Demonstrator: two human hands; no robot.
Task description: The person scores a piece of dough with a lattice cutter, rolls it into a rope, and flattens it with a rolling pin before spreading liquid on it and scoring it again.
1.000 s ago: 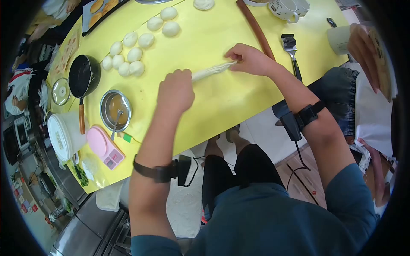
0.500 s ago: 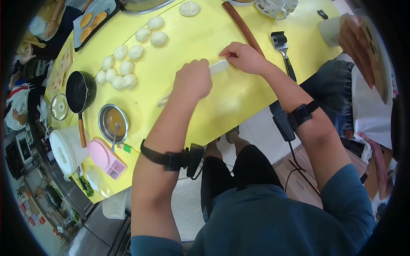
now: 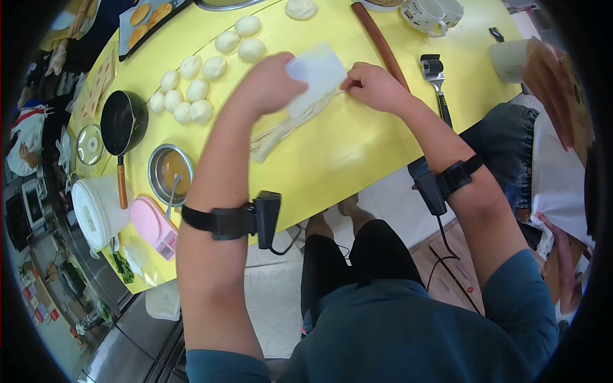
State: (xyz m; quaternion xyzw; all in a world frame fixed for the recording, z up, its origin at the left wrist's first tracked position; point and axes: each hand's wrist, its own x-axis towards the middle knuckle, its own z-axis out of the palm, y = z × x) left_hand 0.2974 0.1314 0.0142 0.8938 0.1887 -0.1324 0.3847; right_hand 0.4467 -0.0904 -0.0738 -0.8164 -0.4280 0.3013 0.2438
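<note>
My left hand (image 3: 271, 84) is closed on a flat white dough scraper (image 3: 319, 71), which is tilted with its broad face showing. Beneath its lower edge lies a long strip of dough (image 3: 276, 138) on the yellow table, cut or creased lengthwise into strands. At the strip's far right end, my right hand (image 3: 375, 88) pinches the dough between thumb and fingers. Several round dough balls (image 3: 199, 89) sit to the left of my left hand. Above the scraper is a flatter coiled dough piece (image 3: 301, 8).
A wooden rolling pin (image 3: 380, 45) and a roller cutter (image 3: 434, 73) lie beyond my right hand, near a cup (image 3: 423, 16). Leftward stand a metal bowl with brown liquid (image 3: 153, 167), a black pan (image 3: 122, 121), a pink scale (image 3: 147, 220) and a white tub (image 3: 89, 214). Another person's hand (image 3: 550, 96) is at right.
My left hand has moved left and up, and the scraper has turned from edge-on to show its face. More of the dough strip is visible. My right hand stays at its end.
</note>
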